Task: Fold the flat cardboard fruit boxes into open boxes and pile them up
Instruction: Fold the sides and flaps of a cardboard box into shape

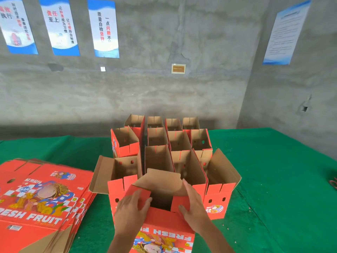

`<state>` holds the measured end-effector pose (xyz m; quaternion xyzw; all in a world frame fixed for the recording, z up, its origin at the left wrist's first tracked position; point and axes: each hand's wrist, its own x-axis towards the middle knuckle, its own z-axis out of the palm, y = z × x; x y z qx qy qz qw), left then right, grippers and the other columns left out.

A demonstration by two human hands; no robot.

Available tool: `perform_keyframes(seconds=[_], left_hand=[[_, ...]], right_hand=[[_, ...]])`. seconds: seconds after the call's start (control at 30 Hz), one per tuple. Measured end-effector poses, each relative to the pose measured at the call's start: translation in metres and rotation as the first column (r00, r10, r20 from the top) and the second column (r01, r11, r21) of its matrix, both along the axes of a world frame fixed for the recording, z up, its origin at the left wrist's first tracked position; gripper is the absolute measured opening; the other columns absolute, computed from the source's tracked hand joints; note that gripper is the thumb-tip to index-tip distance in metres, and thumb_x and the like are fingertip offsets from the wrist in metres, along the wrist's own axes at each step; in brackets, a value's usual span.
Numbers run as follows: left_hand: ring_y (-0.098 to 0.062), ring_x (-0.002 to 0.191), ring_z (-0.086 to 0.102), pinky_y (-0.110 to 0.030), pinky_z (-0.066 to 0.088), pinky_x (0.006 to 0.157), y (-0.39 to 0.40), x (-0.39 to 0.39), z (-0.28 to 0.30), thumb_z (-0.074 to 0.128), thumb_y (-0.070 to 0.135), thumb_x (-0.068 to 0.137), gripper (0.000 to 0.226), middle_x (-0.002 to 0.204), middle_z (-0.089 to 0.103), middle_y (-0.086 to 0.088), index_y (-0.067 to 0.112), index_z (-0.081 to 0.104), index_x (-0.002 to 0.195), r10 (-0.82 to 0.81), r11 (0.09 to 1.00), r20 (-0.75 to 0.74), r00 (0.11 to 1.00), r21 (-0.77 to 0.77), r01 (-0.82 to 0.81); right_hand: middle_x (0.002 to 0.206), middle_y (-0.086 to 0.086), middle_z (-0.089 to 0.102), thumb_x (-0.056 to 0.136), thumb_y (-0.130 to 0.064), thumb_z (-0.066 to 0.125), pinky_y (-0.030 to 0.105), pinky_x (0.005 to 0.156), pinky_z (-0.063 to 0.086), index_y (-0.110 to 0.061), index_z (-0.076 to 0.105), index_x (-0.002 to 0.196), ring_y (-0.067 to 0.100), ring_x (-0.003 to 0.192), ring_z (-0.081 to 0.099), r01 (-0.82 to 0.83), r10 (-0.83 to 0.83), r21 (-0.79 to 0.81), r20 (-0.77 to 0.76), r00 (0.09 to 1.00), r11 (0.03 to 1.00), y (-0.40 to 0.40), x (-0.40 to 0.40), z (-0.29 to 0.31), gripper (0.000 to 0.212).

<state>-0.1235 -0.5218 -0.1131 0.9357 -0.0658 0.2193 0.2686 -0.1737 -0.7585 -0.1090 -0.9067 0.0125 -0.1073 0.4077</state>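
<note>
While half-folded, box [160, 203] flaps under left hand [131, 207], right hand [193, 203], apparently flat.

packing workshop | bare concrete wall [164, 92] | quality-slogan posters [104, 28] | green-covered table [273, 170]

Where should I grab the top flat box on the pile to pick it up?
Pinch the top flat box by its right-hand edge, coming in from the right, beside the left hand. There the sheets of the pile fan out a little, so that edge probably lifts free alone. Its printed face lies flat, with nothing to hold.
</note>
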Motion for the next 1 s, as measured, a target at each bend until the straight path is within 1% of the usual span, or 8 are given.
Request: perform_keyframes(seconds=[0.1,0.2,0.37,0.43,0.57,0.77,0.9,1.0], left_hand=[[-0.008,0.113,0.062,-0.049,0.033,0.116,0.001,0.009,-0.003,0.049,0.055,0.099,0.032,0.105,0.07,0.022,0.037,0.076,0.096,-0.062,0.991,-0.087,0.994,0.114,0.072],[-0.015,0.129,0.055,-0.053,0.025,0.122,0.001,0.015,0.002,0.052,0.021,0.099,0.031,0.13,0.064,0.009,0.029,0.065,0.126,-0.03,0.997,-0.164,0.986,0.068,0.041],[-0.033,0.139,0.045,-0.054,0.034,0.115,0.002,0.011,0.008,0.041,0.011,0.102,0.055,0.152,0.047,-0.014,0.005,0.03,0.155,-0.067,0.993,-0.143,0.988,-0.102,0.053],[-0.031,0.144,0.039,-0.056,0.032,0.116,0.004,0.01,0.012,0.037,0.021,0.102,0.055,0.155,0.044,-0.011,0.012,0.032,0.155,-0.127,0.983,-0.147,0.981,-0.148,0.105],[-0.023,0.155,0.01,-0.05,0.027,0.119,0.002,0.012,0.012,0.04,0.072,0.09,0.075,0.168,0.013,0.006,0.042,0.022,0.156,-0.039,0.971,-0.32,0.947,0.211,0.112],[-0.034,0.144,0.033,-0.051,0.04,0.105,-0.008,0.017,0.017,0.055,0.09,0.069,0.114,0.168,0.009,-0.007,0.043,0.001,0.158,0.166,0.953,-0.429,0.888,0.302,-0.032],[-0.032,0.143,0.035,-0.052,0.039,0.105,-0.003,0.012,0.01,0.001,0.088,0.082,0.085,0.167,0.017,-0.003,0.05,0.011,0.157,0.127,0.951,-0.34,0.932,0.31,-0.017],[-0.033,0.144,0.034,-0.054,0.039,0.105,0.002,0.012,0.008,0.003,0.085,0.086,0.079,0.168,0.015,-0.004,0.051,0.013,0.156,0.13,0.945,-0.352,0.927,0.328,-0.008]], right_hand=[[0.151,-0.031,0.028,0.096,-0.021,0.067,0.032,0.126,0.022,-0.057,0.023,0.15,-0.003,0.146,0.022,0.032,-0.032,0.04,0.014,0.999,0.999,0.0,0.001,-0.002,0.078],[0.136,-0.035,0.048,0.096,-0.06,0.058,0.027,0.116,0.034,-0.054,0.054,0.127,-0.004,0.139,0.036,0.036,-0.048,0.074,0.17,0.984,0.997,0.003,-0.004,-0.008,0.031],[0.137,-0.037,0.044,0.093,-0.074,0.048,0.029,0.116,0.033,-0.05,0.062,0.119,-0.005,0.139,0.033,0.026,-0.035,0.068,0.132,0.991,0.997,0.002,-0.006,-0.015,0.039],[0.136,-0.037,0.032,0.087,-0.07,0.059,0.028,0.116,0.033,-0.052,0.052,0.13,-0.006,0.138,0.03,0.02,-0.02,-0.05,-0.005,1.0,0.999,0.001,-0.003,-0.008,0.047],[0.139,-0.021,0.031,0.085,-0.065,0.066,0.028,0.112,0.037,-0.04,0.035,0.149,0.004,0.136,0.033,0.035,-0.057,-0.172,-0.126,0.99,0.984,0.002,0.001,0.0,0.075],[0.143,-0.009,0.037,0.086,-0.055,0.068,0.035,0.107,0.043,-0.031,0.035,0.148,0.018,0.136,0.034,0.131,-0.181,-0.44,-0.073,0.981,0.888,0.021,0.003,-0.003,0.074],[0.135,-0.002,0.051,0.1,-0.052,0.055,0.036,0.109,0.041,-0.02,0.052,0.139,0.02,0.131,0.046,0.337,-0.336,-0.05,0.038,0.941,0.94,0.02,-0.006,-0.007,0.05],[0.119,0.007,0.063,0.105,-0.05,0.036,0.044,0.102,0.048,-0.014,0.063,0.117,0.031,0.119,0.059,0.591,-0.589,0.278,-0.103,0.802,0.757,0.024,-0.012,-0.011,0.047]])
